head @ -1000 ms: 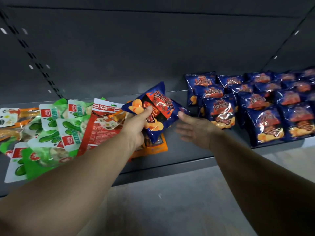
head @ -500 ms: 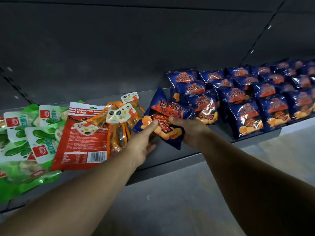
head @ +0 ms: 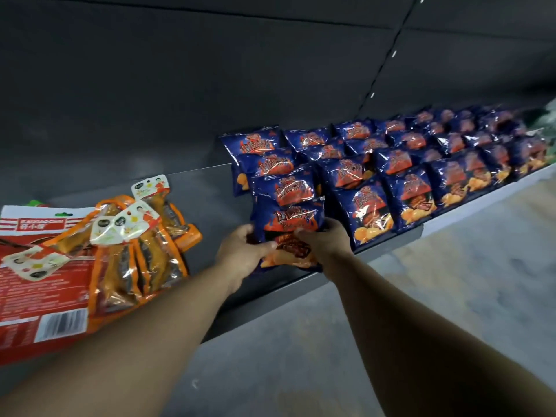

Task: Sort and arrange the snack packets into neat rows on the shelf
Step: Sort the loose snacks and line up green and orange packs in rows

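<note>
Both forearms reach up from the bottom of the view to the front edge of the shelf (head: pixel 210 188). Between the two hands sits a blue chip packet (head: pixel 288 227), at the near end of the leftmost row of blue packets. The left hand (head: pixel 243 254) grips its lower left edge, thumb laid across the front and fingers curled behind. The right hand (head: pixel 326 240) holds the lower right corner, fingers curled onto the front of the packet. The packet's print shows red characters over flames and orange chips (the writing is too blurred to read). To the left, well apart from the hands, orange packets (head: pixel 141 254) lie fanned over a large red packet (head: pixel 36 284) with a barcode and a white band lettered in red, not legible. Farther back and to the right, rows of blue packets (head: pixel 391 164) overlap along the shelf.
</note>
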Demonstrator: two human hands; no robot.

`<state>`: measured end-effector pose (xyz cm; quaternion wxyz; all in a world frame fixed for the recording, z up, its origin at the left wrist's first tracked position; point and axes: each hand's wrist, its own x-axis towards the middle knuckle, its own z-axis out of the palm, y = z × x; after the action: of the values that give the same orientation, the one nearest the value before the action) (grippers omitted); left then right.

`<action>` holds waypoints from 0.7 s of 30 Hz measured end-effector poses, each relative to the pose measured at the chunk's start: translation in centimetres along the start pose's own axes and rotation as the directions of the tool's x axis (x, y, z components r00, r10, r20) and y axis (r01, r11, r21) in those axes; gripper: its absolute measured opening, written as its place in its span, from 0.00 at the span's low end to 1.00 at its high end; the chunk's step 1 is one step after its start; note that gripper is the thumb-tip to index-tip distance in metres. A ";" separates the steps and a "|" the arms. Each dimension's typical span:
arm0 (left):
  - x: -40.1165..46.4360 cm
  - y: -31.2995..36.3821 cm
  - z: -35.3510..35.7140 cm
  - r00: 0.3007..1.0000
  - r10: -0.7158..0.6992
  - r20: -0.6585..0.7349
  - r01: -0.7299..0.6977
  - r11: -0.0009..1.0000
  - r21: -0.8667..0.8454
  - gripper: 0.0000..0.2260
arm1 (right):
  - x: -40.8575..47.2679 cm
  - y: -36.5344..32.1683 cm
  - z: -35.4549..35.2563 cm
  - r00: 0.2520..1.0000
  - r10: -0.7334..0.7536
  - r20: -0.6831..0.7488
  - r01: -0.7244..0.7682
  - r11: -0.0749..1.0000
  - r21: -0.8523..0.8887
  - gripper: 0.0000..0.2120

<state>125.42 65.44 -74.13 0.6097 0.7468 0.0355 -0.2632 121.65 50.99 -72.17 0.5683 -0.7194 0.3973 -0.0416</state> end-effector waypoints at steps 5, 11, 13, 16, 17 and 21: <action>0.9 -0.1 4.7 0.990 -0.003 -0.142 0.012 0.998 0.060 0.21 | 1.4 0.6 0.1 0.970 -0.156 -0.188 0.115 0.970 -0.213 0.27; 1.1 -0.6 6.7 0.988 0.037 -0.152 -0.016 0.990 0.138 0.31 | 2.0 1.1 -0.4 0.970 -0.223 -0.099 0.177 0.921 -0.347 0.29; 1.3 -0.5 7.1 0.988 0.030 -0.148 0.001 0.978 0.210 0.32 | 2.0 1.3 -0.3 0.975 -0.209 -0.074 0.166 0.911 -0.376 0.28; 1.4 -0.3 7.5 0.989 0.014 -0.146 0.030 0.954 0.297 0.32 | 2.2 1.5 -0.3 0.979 -0.202 -0.038 0.170 0.897 -0.407 0.28; 1.7 -0.5 7.6 0.988 0.001 -0.154 0.045 0.956 0.290 0.31 | 2.1 1.5 -0.4 0.981 -0.190 -0.029 0.162 0.899 -0.408 0.29; 2.0 -0.5 8.2 0.986 -0.032 -0.163 0.078 0.955 0.286 0.32 | 2.1 1.6 -0.8 0.988 -0.151 0.013 0.143 0.900 -0.411 0.30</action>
<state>124.07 57.41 -76.44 0.4806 0.8456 0.0649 -0.2229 121.88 49.01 -74.11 0.3959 -0.8502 0.3469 -0.0069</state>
